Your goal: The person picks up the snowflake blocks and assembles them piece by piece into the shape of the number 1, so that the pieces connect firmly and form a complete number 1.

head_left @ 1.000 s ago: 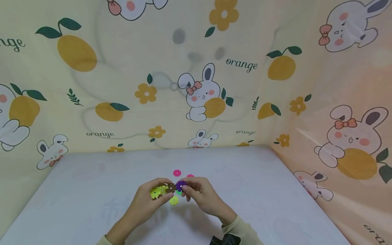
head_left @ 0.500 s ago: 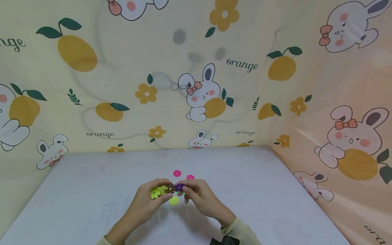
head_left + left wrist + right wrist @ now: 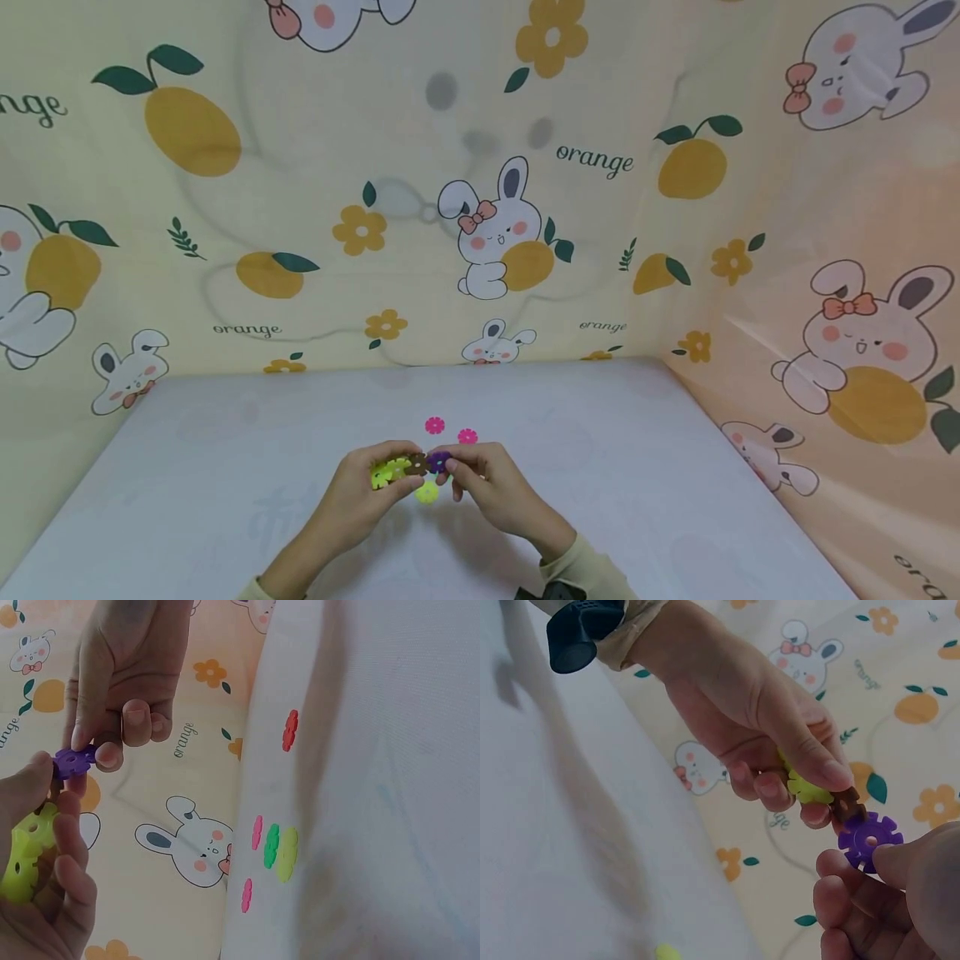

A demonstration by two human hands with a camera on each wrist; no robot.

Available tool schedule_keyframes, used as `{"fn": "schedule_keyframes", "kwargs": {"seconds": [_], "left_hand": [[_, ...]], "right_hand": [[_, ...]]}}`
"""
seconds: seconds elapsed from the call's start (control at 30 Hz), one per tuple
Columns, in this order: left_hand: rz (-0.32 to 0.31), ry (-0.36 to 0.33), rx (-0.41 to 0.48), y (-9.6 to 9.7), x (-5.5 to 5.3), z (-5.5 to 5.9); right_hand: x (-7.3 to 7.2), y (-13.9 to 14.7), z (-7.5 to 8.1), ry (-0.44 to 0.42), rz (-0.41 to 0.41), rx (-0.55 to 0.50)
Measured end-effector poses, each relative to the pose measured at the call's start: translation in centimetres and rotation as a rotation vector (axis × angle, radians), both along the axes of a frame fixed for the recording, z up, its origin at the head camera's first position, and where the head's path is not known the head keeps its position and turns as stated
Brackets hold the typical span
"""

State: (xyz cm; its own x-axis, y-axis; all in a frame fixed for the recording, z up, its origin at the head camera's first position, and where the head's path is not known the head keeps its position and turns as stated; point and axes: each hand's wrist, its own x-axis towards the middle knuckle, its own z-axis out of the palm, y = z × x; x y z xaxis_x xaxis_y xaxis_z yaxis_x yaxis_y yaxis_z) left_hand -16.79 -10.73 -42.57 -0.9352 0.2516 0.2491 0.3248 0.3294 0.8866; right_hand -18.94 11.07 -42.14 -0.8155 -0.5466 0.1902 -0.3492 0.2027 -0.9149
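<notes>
My left hand point(image 3: 365, 485) holds a short chain of notched flower-shaped plastic discs. Yellow-green discs point(image 3: 30, 840) lie within its fingers, partly hidden, and a brown disc point(image 3: 417, 464) sticks out between thumb and fingertips. With thumb and fingers, my right hand point(image 3: 498, 492) pinches a purple disc point(image 3: 871, 841). The purple disc's edge meets the brown disc's edge; how deep their notches sit in each other I cannot tell. Both hands are raised above the table, close together.
Loose discs lie on the white table point(image 3: 225, 500) beyond and below the hands: two pink ones point(image 3: 435, 426), a yellow one point(image 3: 427, 492), a green one point(image 3: 271, 846) and a red one point(image 3: 289, 730). A patterned cloth point(image 3: 405, 125) with rabbits and oranges stands behind the table and at its right.
My right hand has shifted slightly left and down, bringing the purple disc against the brown one and turning it. The left hand has hardly moved.
</notes>
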Motion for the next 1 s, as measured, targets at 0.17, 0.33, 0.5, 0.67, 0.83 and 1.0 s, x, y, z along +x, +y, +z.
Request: {"fn": "schedule_keyframes", "kwargs": {"seconds": [0.17,0.33,0.5,0.67,0.83,1.0], "left_hand": [[0.005,-0.004,-0.016,-0.01,-0.03,0.06],[0.018,-0.038,-0.039,0.04,-0.07,0.22],[0.015,-0.043,-0.059,-0.02,-0.14,0.19],[-0.007,-0.034,-0.065,-0.08,-0.27,0.02],[-0.017,-0.035,-0.044,-0.03,-0.31,-0.14],[-0.028,-0.079,-0.024,0.25,-0.21,-0.16]], "right_hand": [[0.06,-0.12,-0.10,0.021,-0.016,0.012],[0.21,-0.28,-0.10,0.031,-0.030,0.021],[0.41,-0.48,0.03,0.028,-0.049,0.039],[0.59,-0.59,0.09,0.034,-0.067,0.047],[0.70,-0.71,0.08,0.050,-0.061,0.022],[0.73,-0.83,-0.07,0.069,-0.054,0.008]]}}
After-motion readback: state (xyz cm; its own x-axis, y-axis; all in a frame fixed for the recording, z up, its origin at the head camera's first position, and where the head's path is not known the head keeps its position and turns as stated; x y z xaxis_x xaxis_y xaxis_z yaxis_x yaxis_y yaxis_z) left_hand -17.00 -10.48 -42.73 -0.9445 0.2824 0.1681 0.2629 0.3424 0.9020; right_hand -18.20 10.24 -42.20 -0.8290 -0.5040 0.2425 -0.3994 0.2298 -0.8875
